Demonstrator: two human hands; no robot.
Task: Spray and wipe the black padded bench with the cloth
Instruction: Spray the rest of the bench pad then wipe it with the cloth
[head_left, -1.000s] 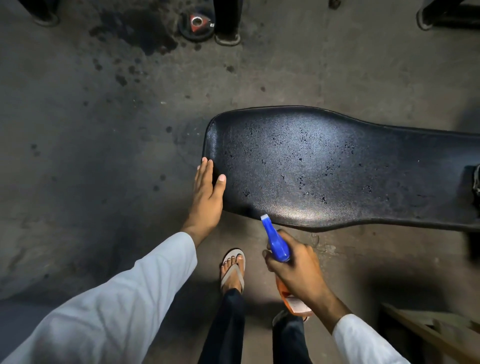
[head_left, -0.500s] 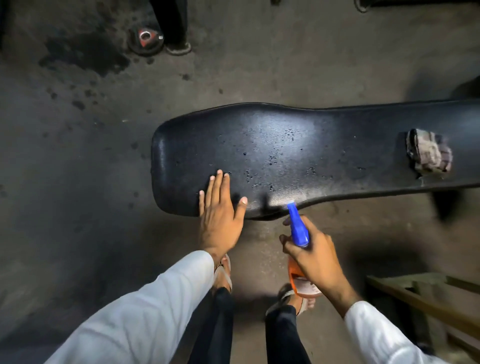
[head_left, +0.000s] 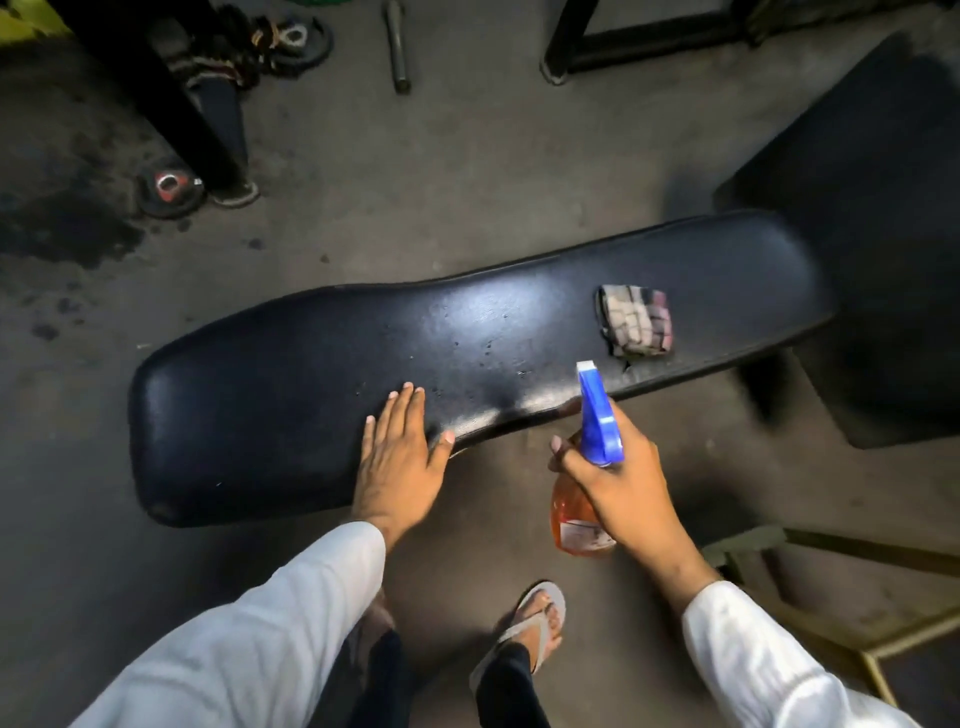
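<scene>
While the left hand (head_left: 400, 457) lies flat on the wet bench (head_left: 291, 395), the spray bottle (head_left: 582, 499) is gripped by the right hand (head_left: 623, 478).
The cloth (head_left: 635, 321), judged soft and light, is best pinched at its bunched middle.

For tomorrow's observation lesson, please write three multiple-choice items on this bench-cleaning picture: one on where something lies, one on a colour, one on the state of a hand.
1. Where does the checked cloth lie?
A. On the floor beside the sandal
B. On the black padded bench, toward its right end
C. In the left hand

2. What colour is the trigger head of the spray bottle?
A. Blue
B. Green
C. White

3. What is the left hand doing?
A. Gripping the cloth
B. Hanging at the person's side
C. Resting flat on the bench with straight fingers

Answers:
1. B, as the cloth sits on the pad, apart from both hands.
2. A, as the head is blue above an orange body, held by the right hand.
3. C, as the palm lies on the pad's near edge with nothing in it.
</scene>
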